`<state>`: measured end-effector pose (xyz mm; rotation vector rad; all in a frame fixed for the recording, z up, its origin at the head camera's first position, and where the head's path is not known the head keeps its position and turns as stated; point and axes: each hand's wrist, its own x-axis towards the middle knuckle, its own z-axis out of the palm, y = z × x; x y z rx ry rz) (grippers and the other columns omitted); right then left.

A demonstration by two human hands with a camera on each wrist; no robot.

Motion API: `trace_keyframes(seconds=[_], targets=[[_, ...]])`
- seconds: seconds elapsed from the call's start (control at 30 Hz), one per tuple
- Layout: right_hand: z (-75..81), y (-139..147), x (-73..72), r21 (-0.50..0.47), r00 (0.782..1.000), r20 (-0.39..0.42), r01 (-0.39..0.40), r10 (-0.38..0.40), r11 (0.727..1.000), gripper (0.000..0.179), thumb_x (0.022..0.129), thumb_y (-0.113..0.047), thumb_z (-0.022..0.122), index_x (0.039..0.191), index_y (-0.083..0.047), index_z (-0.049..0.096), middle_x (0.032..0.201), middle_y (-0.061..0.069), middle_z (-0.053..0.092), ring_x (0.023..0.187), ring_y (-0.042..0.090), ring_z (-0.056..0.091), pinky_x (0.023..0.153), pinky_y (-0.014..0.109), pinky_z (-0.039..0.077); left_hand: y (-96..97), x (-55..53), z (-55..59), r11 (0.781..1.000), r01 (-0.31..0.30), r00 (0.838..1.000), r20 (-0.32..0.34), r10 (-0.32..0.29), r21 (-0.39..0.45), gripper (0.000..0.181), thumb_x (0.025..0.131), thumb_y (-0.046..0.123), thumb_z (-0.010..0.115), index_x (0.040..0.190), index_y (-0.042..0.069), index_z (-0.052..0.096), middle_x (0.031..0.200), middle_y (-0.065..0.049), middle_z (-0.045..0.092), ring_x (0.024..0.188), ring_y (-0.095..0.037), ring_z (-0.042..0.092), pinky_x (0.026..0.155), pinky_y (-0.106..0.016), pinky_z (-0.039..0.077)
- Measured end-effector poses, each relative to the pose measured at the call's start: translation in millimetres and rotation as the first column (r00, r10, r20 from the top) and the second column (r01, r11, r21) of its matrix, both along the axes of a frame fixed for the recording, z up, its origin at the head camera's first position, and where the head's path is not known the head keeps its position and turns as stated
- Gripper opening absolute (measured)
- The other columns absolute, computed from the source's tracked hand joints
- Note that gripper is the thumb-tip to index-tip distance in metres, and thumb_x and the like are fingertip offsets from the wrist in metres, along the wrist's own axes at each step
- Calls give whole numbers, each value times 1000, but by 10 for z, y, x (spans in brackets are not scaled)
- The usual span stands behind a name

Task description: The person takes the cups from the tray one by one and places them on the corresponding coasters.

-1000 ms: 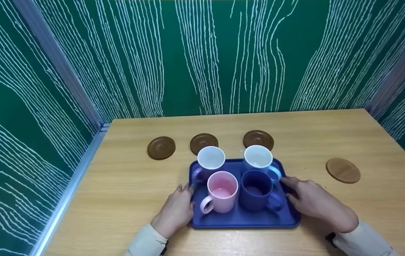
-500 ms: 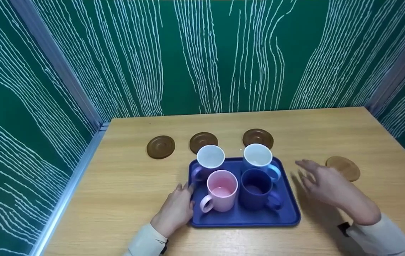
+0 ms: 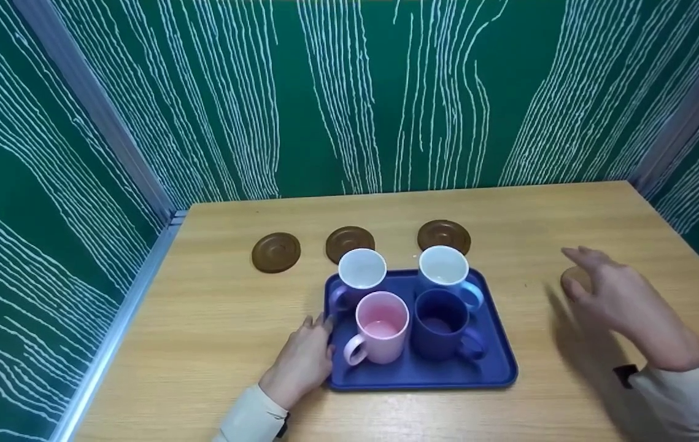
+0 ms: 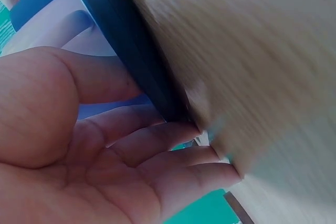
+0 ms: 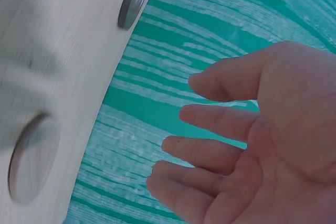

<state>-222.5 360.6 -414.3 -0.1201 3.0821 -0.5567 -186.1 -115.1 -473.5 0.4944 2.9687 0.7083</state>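
Observation:
My left hand (image 3: 300,362) rests at the left rim of a dark blue tray (image 3: 429,377). In the left wrist view its thumb passes over the tray's edge, and its nearly straight fingers reach down beside it. Standing on the tray are a pink mug (image 3: 380,334), a dark blue mug (image 3: 439,328), a purple mug (image 3: 362,270) with a white inside and a light blue mug (image 3: 443,267). Off to the right, my right hand (image 3: 628,301) hovers with relaxed fingers and holds nothing. Beneath it lies a light wooden coaster (image 3: 571,280), partly hidden by the hand.
Three dark brown coasters lie behind the tray: a left one (image 3: 276,252), a middle one (image 3: 349,242) and a right one (image 3: 444,235). The wooden table (image 3: 214,331) ends at a green wall (image 3: 324,123) with white wavy lines.
My right hand has left the tray's right rim and moved right, over the light wooden coaster. My left hand stays at the left rim, and the tray and mugs have not moved.

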Motion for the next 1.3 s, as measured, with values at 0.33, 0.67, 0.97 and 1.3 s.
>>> trace_keyframes(seconds=[0.33,0.67,0.97,1.3], targets=[[-166,334,-118,21,996,67,65,-66,998,66,101,-20,58,155,10,33,154,46,23,139,68,23,107,81,20,2,7,7,1000,-10,1000,13,10,-7,50,93,3,67,140,-10,57,147,-29,53,133,-58,48,105,-65,47],[-383,472,-227,28,975,200,90,-94,996,79,99,-31,63,157,9,26,154,48,16,138,71,16,105,84,18,2,9,15,1000,-21,1000,24,21,7,49,94,2,67,140,-10,57,148,-28,53,134,-58,47,107,-65,45],[-546,441,-276,78,977,208,28,-43,997,73,102,-29,57,154,13,29,151,50,20,135,72,20,106,81,20,9,10,13,1000,-12,1000,3,12,-9,47,93,2,68,138,-11,59,145,-31,55,132,-57,50,105,-64,47],[-615,453,-310,99,980,198,-11,-9,995,67,107,-31,50,154,12,32,151,46,29,136,68,27,108,78,25,10,22,6,999,15,998,-57,-16,-30,44,92,0,68,133,-11,61,141,-31,58,127,-57,54,100,-62,52]])
